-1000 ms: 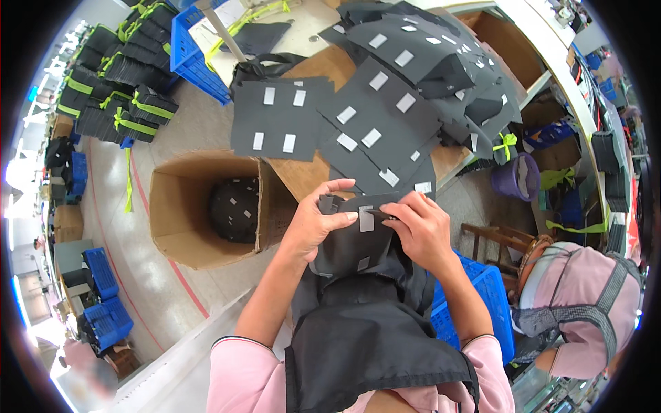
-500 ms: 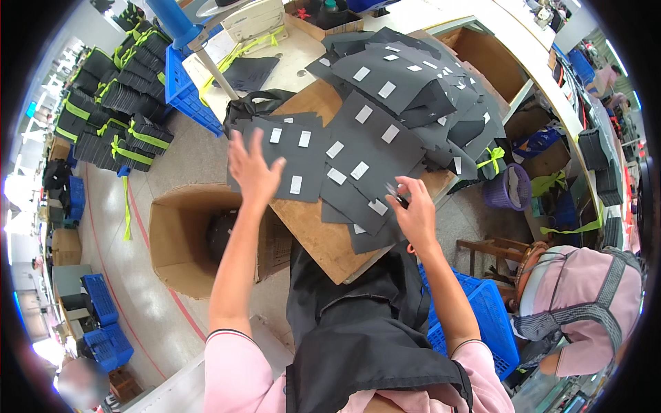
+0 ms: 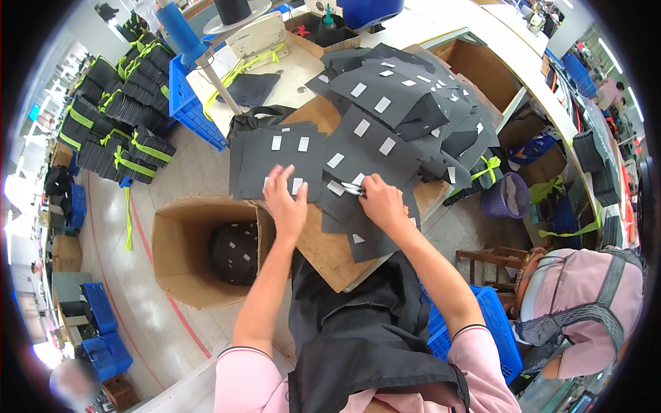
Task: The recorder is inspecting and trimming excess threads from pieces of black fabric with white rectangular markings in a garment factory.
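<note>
My left hand (image 3: 287, 206), fingers spread, is over the lower edge of a small stack of dark grey sheet pieces (image 3: 251, 162) with white rectangular patches. Whether it touches them I cannot tell. My right hand (image 3: 384, 203) is closed around small metal snips (image 3: 353, 188), whose tips lie beside a white patch on the overlapping grey pieces (image 3: 375, 162) in the middle. Fingers hide the rest of the snips. These pieces lie on a brown wooden board (image 3: 330, 255). A large heap of similar patched pieces (image 3: 420, 103) rises behind, toward the right.
An open cardboard box (image 3: 172, 248) with dark contents stands left of the board. A blue pole (image 3: 180, 31) rises from the white table (image 3: 296, 76). At right are a purple basket (image 3: 506, 199), a blue crate (image 3: 492, 310) and a seated person (image 3: 585, 303). Tied dark stacks (image 3: 117, 124) stand far left.
My left hand has come down and right, from over the left stack to its lower edge. My right hand has moved left and slightly up with the snips, onto the middle pieces.
</note>
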The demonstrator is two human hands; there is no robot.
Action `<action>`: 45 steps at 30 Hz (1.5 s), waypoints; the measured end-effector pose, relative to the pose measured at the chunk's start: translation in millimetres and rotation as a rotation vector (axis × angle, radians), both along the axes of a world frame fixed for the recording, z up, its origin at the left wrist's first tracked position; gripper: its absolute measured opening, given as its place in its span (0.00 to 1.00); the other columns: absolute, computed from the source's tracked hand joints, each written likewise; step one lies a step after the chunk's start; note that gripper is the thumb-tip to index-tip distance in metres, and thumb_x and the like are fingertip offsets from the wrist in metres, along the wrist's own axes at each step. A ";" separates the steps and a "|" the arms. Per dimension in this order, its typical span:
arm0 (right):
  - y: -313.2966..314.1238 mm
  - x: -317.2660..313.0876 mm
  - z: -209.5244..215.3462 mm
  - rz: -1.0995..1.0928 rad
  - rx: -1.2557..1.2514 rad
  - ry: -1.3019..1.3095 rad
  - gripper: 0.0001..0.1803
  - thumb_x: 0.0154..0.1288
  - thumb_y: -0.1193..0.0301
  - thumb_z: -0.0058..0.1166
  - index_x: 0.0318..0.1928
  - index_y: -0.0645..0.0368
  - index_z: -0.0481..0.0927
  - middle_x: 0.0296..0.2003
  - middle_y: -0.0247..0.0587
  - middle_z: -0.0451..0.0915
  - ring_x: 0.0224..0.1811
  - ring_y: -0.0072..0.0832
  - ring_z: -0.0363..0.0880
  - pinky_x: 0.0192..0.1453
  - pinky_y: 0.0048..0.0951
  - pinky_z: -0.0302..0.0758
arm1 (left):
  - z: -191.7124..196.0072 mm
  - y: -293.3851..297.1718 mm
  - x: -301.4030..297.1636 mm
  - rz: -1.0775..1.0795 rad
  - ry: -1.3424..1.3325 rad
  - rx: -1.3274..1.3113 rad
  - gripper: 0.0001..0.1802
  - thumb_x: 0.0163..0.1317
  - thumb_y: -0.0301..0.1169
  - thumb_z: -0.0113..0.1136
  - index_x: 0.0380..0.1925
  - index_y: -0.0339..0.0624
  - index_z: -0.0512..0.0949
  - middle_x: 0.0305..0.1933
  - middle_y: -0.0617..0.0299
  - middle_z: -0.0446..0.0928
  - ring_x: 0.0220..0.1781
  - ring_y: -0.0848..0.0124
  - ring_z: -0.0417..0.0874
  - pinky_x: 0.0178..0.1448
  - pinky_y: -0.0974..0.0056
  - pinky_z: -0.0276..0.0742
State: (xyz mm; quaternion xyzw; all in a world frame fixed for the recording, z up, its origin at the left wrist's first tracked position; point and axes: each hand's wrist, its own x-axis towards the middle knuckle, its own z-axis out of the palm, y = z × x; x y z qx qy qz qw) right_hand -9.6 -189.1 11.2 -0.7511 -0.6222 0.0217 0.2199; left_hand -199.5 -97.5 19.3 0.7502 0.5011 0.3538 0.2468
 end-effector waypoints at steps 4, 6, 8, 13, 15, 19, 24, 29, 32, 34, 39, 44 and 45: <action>-31.6 -0.8 34.9 -0.083 0.224 0.142 0.12 0.46 0.77 0.59 0.32 0.55 0.72 0.29 0.36 0.74 0.26 0.41 0.77 0.27 0.39 0.74 | 22.4 -45.2 5.3 -0.267 -0.916 -1.054 0.25 0.65 0.37 0.54 0.58 0.35 0.65 0.58 0.55 0.67 0.53 0.66 0.73 0.51 0.64 0.74; -64.6 -21.1 47.9 -0.017 0.231 0.121 0.13 0.44 0.78 0.58 0.33 0.55 0.73 0.28 0.37 0.73 0.24 0.39 0.76 0.24 0.35 0.73 | 35.6 -70.4 12.8 -0.337 -1.127 -1.244 0.29 0.64 0.37 0.55 0.61 0.37 0.59 0.59 0.55 0.65 0.54 0.66 0.73 0.53 0.62 0.73; -93.0 -48.2 54.4 0.077 0.187 0.190 0.14 0.41 0.79 0.58 0.32 0.55 0.74 0.26 0.37 0.72 0.23 0.38 0.76 0.24 0.34 0.73 | 34.0 -83.7 14.5 -0.435 -1.143 -1.194 0.32 0.63 0.36 0.57 0.62 0.38 0.55 0.62 0.54 0.62 0.56 0.67 0.72 0.55 0.60 0.73; -116.4 -77.5 40.6 0.059 0.165 0.831 0.11 0.51 0.78 0.60 0.37 0.60 0.78 0.28 0.40 0.77 0.24 0.30 0.78 0.28 0.26 0.73 | 20.8 -93.7 9.8 -0.387 -0.837 -1.171 0.18 0.59 0.21 0.54 0.51 0.36 0.70 0.46 0.61 0.77 0.47 0.73 0.77 0.53 0.66 0.72; -122.2 -67.3 55.5 0.020 0.155 0.899 0.12 0.52 0.80 0.59 0.39 0.62 0.78 0.29 0.39 0.78 0.25 0.26 0.77 0.29 0.23 0.72 | 35.8 -92.3 7.9 -0.433 -0.762 -1.101 0.17 0.59 0.21 0.54 0.49 0.36 0.71 0.45 0.61 0.78 0.45 0.74 0.78 0.50 0.67 0.74; -114.3 -45.0 98.6 -0.049 0.186 0.942 0.08 0.57 0.80 0.57 0.39 0.64 0.79 0.26 0.32 0.76 0.24 0.13 0.67 0.27 0.17 0.65 | 70.5 -82.4 4.2 -0.465 -0.623 -1.021 0.15 0.61 0.22 0.53 0.49 0.35 0.72 0.43 0.63 0.78 0.42 0.76 0.78 0.47 0.70 0.74; -143.6 -36.1 89.3 -0.100 0.136 0.721 0.15 0.52 0.77 0.61 0.42 0.61 0.76 0.21 0.35 0.74 0.21 0.18 0.70 0.26 0.21 0.68 | 84.5 -80.0 5.1 -0.480 -0.427 -0.975 0.13 0.63 0.27 0.53 0.48 0.35 0.73 0.41 0.66 0.77 0.39 0.80 0.76 0.44 0.73 0.72; -135.0 -34.1 116.0 -0.019 0.281 0.500 0.17 0.49 0.76 0.62 0.41 0.56 0.74 0.32 0.39 0.74 0.24 0.35 0.75 0.26 0.30 0.71 | 98.6 -90.5 -2.5 -0.716 -0.219 -0.955 0.19 0.60 0.33 0.60 0.48 0.34 0.72 0.42 0.63 0.77 0.43 0.80 0.73 0.48 0.73 0.69; -135.6 -23.7 109.0 0.091 0.244 0.329 0.18 0.46 0.74 0.64 0.40 0.56 0.75 0.32 0.38 0.73 0.26 0.37 0.75 0.28 0.31 0.72 | 109.5 -93.8 -1.1 -0.721 -0.279 -1.015 0.15 0.59 0.31 0.61 0.43 0.35 0.73 0.38 0.66 0.76 0.40 0.81 0.72 0.46 0.73 0.69; -142.2 -21.6 108.4 0.078 0.194 0.355 0.18 0.45 0.74 0.64 0.39 0.56 0.76 0.32 0.38 0.73 0.27 0.37 0.75 0.30 0.32 0.72 | 114.6 -94.1 -0.5 -0.738 -0.239 -1.080 0.15 0.58 0.30 0.61 0.43 0.36 0.74 0.39 0.67 0.76 0.40 0.81 0.72 0.46 0.73 0.69; -142.1 -22.9 106.0 0.166 0.264 0.323 0.16 0.45 0.74 0.64 0.38 0.55 0.77 0.30 0.37 0.73 0.27 0.36 0.74 0.30 0.32 0.71 | 117.9 -98.9 -5.2 -0.698 -0.280 -1.175 0.15 0.57 0.29 0.62 0.43 0.35 0.74 0.38 0.67 0.76 0.39 0.82 0.73 0.45 0.73 0.70; -146.0 -26.2 97.4 0.154 0.255 0.455 0.16 0.45 0.74 0.64 0.38 0.55 0.78 0.30 0.37 0.73 0.25 0.35 0.74 0.29 0.30 0.71 | 117.9 -100.8 -4.8 -0.668 -0.305 -1.231 0.16 0.56 0.28 0.62 0.44 0.34 0.74 0.38 0.65 0.77 0.38 0.82 0.75 0.44 0.74 0.72; -148.3 -26.6 96.1 0.159 0.235 0.477 0.16 0.45 0.75 0.64 0.39 0.55 0.78 0.30 0.37 0.73 0.25 0.35 0.74 0.28 0.30 0.72 | 116.2 -101.1 -4.7 -0.672 -0.296 -1.241 0.16 0.56 0.28 0.61 0.44 0.34 0.74 0.39 0.65 0.77 0.38 0.81 0.75 0.44 0.74 0.72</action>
